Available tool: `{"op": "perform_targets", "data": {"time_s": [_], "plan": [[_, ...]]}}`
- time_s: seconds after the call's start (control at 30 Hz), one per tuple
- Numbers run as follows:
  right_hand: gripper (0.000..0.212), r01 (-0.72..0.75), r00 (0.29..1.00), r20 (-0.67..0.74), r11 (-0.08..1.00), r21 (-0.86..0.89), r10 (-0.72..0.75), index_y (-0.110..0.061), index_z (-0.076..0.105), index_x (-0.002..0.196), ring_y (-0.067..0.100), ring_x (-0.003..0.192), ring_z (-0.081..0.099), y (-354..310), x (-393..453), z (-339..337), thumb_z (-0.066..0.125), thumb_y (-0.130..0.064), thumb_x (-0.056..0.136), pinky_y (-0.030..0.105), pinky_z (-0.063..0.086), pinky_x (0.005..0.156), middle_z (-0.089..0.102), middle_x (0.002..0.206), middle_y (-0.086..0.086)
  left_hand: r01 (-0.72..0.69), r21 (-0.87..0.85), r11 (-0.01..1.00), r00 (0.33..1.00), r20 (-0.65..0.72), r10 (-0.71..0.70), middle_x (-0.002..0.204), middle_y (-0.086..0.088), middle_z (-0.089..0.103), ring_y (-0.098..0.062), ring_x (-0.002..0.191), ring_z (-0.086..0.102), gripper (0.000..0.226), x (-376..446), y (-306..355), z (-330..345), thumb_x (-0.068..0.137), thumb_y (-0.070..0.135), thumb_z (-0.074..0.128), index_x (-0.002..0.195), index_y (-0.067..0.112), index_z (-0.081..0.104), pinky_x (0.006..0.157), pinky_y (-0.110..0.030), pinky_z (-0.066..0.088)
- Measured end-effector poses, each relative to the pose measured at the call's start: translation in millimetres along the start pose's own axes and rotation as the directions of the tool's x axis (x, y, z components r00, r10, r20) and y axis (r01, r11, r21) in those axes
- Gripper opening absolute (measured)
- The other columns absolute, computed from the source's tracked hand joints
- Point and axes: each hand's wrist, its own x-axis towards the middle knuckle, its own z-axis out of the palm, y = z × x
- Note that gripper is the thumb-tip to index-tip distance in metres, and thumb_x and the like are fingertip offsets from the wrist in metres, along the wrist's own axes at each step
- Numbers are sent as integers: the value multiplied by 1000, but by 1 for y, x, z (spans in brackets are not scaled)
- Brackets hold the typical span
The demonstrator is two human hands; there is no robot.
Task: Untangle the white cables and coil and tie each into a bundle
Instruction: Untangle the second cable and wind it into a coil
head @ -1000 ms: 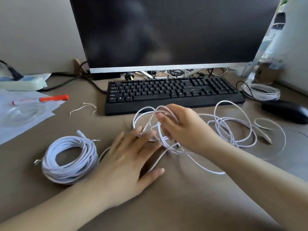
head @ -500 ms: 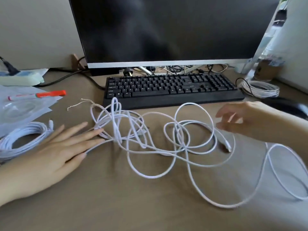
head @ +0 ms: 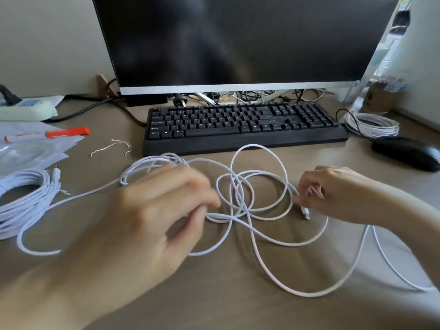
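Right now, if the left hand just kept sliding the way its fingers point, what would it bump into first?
Probably the loose white cable: the left hand points right, and its fingertips already sit at a strand of that tangle. Beyond the loops lies the right hand. Motion blur makes the hand's height above the desk unclear.

a loose white cable (head: 247,210) lies tangled on the desk in front of the keyboard. it makes several round loops that cross each other in the middle, and one long loop runs toward the near right edge. its plug end (head: 305,213) points down, near the right side of the loops. a coil (head: 26,198) of white cable lies flat at the left edge. another coil (head: 372,125) lies far right, beside the keyboard.
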Motion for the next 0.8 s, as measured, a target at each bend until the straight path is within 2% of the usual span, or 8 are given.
{"op": "perform_targets", "data": {"time_s": [0.1, 0.17, 0.27, 0.37, 0.47, 0.6, 0.7, 0.8], "plan": [[8, -62, 995, -76, 998, 26, 64, -37, 56, 81, 13, 86, 47, -2, 1, 9, 62, -42, 78, 32, 44, 81, 41, 93, -11, 61, 2, 998, 997, 49, -61, 92, 0, 63, -19, 88, 57, 16, 22, -2, 17, 88, 12, 53, 88, 9, 69, 81, -29, 46], [9, -75, 979, -191, 997, 13, 77, -31, 62, 89, 16, 93, 43, 0, 4, 16, 64, -34, 80, 32, 44, 82, 37, 101, -7, 107, 191, 976, 966, 212, -147, 93, 1, 64, -22, 91, 58, 30, 34, -9, 33, 90, 28, 44, 89, 13, 70, 86, -38, 45], [12, 46, 918, -393, 999, -19, -50, -24, 69, 91, 15, 92, 32, 2, 11, 25, 72, -23, 80, 29, 33, 79, 38, 103, -4, 149, 392, 908, 845, 426, -323, 107, 6, 60, -19, 104, 51, 37, 36, -17, 50, 93, 40, 35, 105, 24, 66, 96, -36, 37], [12, 162, 874, -473, 985, 56, -117, -20, 72, 87, 16, 85, 41, 1, 21, 31, 74, -12, 78, 27, 35, 74, 47, 93, -5, 218, 230, 948, 849, 434, -301, 119, 11, 53, -13, 113, 41, 34, 30, -28, 59, 92, 43, 46, 119, 29, 63, 96, -28, 35], [15, 218, 880, -470, 938, 269, -69, -25, 68, 85, 11, 74, 50, -4, 29, 29, 70, -11, 81, 11, 35, 65, 53, 86, -5, 356, 72, 932, 839, 415, -353, 126, 14, 49, -7, 118, 34, 41, 22, -36, 61, 87, 46, 56, 125, 30, 60, 93, -19, 27], [17, 283, 902, -430, 780, 558, -20, -29, 66, 81, 1, 68, 53, -10, 31, 27, 70, -12, 81, 9, 40, 64, 64, 88, -13, 427, -137, 894, 863, 356, -358, 133, 17, 44, -4, 123, 37, 54, 21, -41, 64, 82, 43, 66, 133, 32, 51, 106, -27, 30], [25, 355, 881, -469, 749, 559, -67, -30, 64, 77, -6, 70, 58, -15, 26, 27, 70, -6, 81, 4, 39, 62, 70, 88, -11, 437, -181, 881, 847, 412, -335, 134, 20, 41, -3, 122, 40, 68, 24, -42, 61, 79, 40, 71, 137, 45, 37, 101, -27, 36], [24, 375, 823, -565, 804, 462, -60, -29, 62, 75, 3, 64, 61, -16, 23, 26, 71, -8, 80, 11, 43, 62, 67, 70, -12, 399, -218, 891, 870, 397, -292, 119, 20, 45, 11, 92, 47, 71, 25, -41, 59, 81, 29, 70, 122, 63, 24, 81, -10, 35]]}}
